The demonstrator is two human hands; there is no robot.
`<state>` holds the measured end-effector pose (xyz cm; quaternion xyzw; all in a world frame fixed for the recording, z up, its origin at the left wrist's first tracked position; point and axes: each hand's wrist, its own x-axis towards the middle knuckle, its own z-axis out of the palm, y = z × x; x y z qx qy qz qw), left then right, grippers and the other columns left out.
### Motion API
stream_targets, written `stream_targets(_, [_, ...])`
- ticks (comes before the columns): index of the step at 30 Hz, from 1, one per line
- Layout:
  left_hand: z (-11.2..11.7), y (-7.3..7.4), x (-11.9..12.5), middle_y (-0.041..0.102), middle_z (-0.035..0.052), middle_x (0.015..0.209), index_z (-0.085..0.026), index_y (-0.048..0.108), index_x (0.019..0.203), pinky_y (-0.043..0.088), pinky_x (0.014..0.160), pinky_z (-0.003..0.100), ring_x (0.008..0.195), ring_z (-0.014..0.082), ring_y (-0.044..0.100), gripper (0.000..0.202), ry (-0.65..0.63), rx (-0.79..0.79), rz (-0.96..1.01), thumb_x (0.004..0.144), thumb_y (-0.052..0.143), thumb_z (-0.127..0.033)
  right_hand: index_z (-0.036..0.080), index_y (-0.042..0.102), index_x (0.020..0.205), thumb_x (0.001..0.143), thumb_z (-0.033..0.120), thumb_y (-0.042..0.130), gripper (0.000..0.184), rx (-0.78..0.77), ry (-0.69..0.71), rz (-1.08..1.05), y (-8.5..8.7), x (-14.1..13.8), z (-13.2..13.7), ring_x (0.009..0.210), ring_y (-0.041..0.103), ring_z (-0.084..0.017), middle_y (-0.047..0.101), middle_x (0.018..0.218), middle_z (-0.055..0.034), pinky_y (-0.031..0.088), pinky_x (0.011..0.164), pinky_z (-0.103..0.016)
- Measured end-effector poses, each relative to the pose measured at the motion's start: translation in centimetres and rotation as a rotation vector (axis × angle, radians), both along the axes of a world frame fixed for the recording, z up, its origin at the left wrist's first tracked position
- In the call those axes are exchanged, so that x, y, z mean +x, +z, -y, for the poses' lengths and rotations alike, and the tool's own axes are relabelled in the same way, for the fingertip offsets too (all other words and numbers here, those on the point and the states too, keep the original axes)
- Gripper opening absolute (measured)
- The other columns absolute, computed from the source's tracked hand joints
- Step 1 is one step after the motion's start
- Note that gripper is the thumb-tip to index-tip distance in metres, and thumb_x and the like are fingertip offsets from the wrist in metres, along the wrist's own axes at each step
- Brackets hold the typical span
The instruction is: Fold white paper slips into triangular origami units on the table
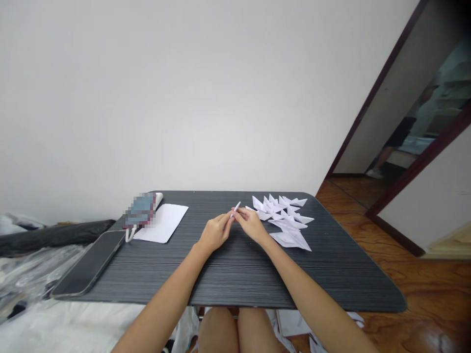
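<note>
Pinches a small, thin bit of folded white paper [237, 206] with the left grip [216, 231] and the right grip [250, 224] at once. Has both grips closed on it, side by side, with the fingertips almost meeting. Holds it right between the two grips, over the dark, stripy tabletop [235, 274], with one end poking out past the fingers, away from the body and leaning a bit to the right. Hides the rest behind the fingers, so cannot tell the whole shape.

Just to the right of the right grip, shows a bunch of pointy folded papers [274, 208], all white, some lying over others. Has one big folded paper [290, 239] closest to the body, near the right wrist.

To the left of the left grip, a little way off, shows flat white paper [171, 220]. Farther left, shows a blurry blue and red thing [142, 208], partly over that paper, with a white loop [129, 234] sticking out toward the body. Even farther left, and closer to the body than the left grip, shows a dark phone [90, 262] lying flat.

Beyond both grips, shows a white wall [221, 98]. Well to the right of the right grip, shows a brown wood floor [430, 289] and, through an opening, another person's leg [384, 156].
</note>
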<state>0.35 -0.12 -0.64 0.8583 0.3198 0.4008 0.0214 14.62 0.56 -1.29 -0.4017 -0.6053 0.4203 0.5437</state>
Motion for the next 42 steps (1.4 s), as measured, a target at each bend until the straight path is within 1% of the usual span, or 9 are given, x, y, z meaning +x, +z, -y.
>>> stream_targets(3, [0.1,0.0,0.1,0.061,0.0101,0.098,-0.015,0.051,0.110,0.047,0.075,0.029,0.087,0.0169,0.058,0.031,0.013,-0.037,-0.028,0.083,0.036,-0.021,0.015,0.062,0.087,0.075,0.039,0.048,0.031,0.085,-0.060,0.154,-0.1,0.1,0.0,0.087,0.056,-0.019,0.060,0.095,-0.0105,0.043,0.080,-0.035])
stream_targets(7, [0.0,0.2,0.2,0.062,0.0079,0.099,-0.017,0.056,0.105,0.046,0.079,0.029,0.090,0.0171,0.058,0.029,-0.012,-0.112,0.052,0.082,0.039,-0.022,0.016,0.061,0.091,0.079,0.037,0.043,0.031,0.162,-0.009,0.264,0.0,0.4,0.2,0.103,0.048,-0.019,0.055,0.105,-0.0109,0.035,0.090,-0.035])
stream_targets(16, [-0.9,0.3,-0.3,0.060,0.0045,0.102,-0.016,0.058,0.103,0.044,0.081,0.030,0.094,0.0195,0.057,0.032,-0.043,-0.411,0.192,0.078,0.045,-0.031,0.018,0.052,0.108,0.082,0.026,0.038,0.030,0.285,0.012,0.366,0.2,0.6,0.4,0.105,0.045,-0.016,0.049,0.111,-0.0098,0.032,0.094,-0.033])
stream_targets(22, [-0.6,-0.1,-0.1,0.063,0.0065,0.096,-0.017,0.052,0.111,0.047,0.067,0.024,0.071,0.0143,0.062,0.034,0.008,-0.253,0.080,0.080,0.039,-0.020,0.014,0.049,0.111,0.080,0.019,0.036,0.035,0.328,-0.138,0.480,0.2,0.0,0.9,0.096,0.049,-0.017,0.050,0.106,-0.0111,0.039,0.085,-0.031])
stream_targets(29, [-0.7,-1.1,0.2,0.065,0.0071,0.081,-0.015,0.054,0.105,0.047,0.061,0.022,0.065,0.0127,0.060,0.029,0.077,-0.089,0.046,0.080,0.039,-0.019,0.017,0.060,0.073,0.081,0.029,0.036,0.028,0.196,-0.357,0.587,0.6,-1.5,1.9,0.059,0.054,-0.017,0.059,0.062,-0.0072,0.039,0.061,-0.028])
stream_targets(32, [-0.6,-1.1,0.4,0.065,0.0054,0.074,-0.016,0.055,0.102,0.046,0.058,0.021,0.061,0.0122,0.059,0.027,0.092,-0.119,0.020,0.080,0.040,-0.021,0.018,0.060,0.074,0.081,0.029,0.036,0.028,0.146,-0.318,0.529,0.5,-1.4,2.1,0.046,0.051,-0.014,0.055,0.048,-0.0031,0.037,0.054,-0.026])
stream_targets(35, [-0.7,-1.0,0.4,0.063,0.0035,0.061,-0.015,0.058,0.099,0.045,0.052,0.021,0.051,0.0111,0.057,0.027,0.089,-0.242,0.099,0.080,0.040,-0.022,0.018,0.060,0.093,0.081,0.029,0.036,0.029,0.108,-0.223,0.435,0.4,-1.3,2.0,0.038,0.048,-0.012,0.049,0.038,0.0020,0.039,0.051,-0.025])
stream_targets(38, [-1.1,-0.5,0.2,0.061,0.0016,0.054,-0.013,0.059,0.101,0.046,0.049,0.022,0.045,0.0109,0.056,0.030,0.029,-0.441,0.324,0.079,0.041,-0.024,0.014,0.051,0.111,0.080,0.032,0.037,0.039,0.028,-0.110,0.280,0.6,-1.1,1.7,0.035,0.046,-0.011,0.048,0.039,0.0041,0.039,0.045,-0.024])
stream_targets(42, [-1.7,0.2,-0.3,0.065,0.0039,0.062,-0.009,0.059,0.100,0.050,0.055,0.027,0.051,0.0138,0.060,0.033,-0.097,-0.683,0.622,0.074,0.049,-0.027,0.012,0.054,0.109,0.076,0.032,0.042,0.040,0.036,0.002,0.046,1.0,-0.5,1.1,0.041,0.046,-0.008,0.054,0.049,0.0019,0.040,0.047,-0.024])
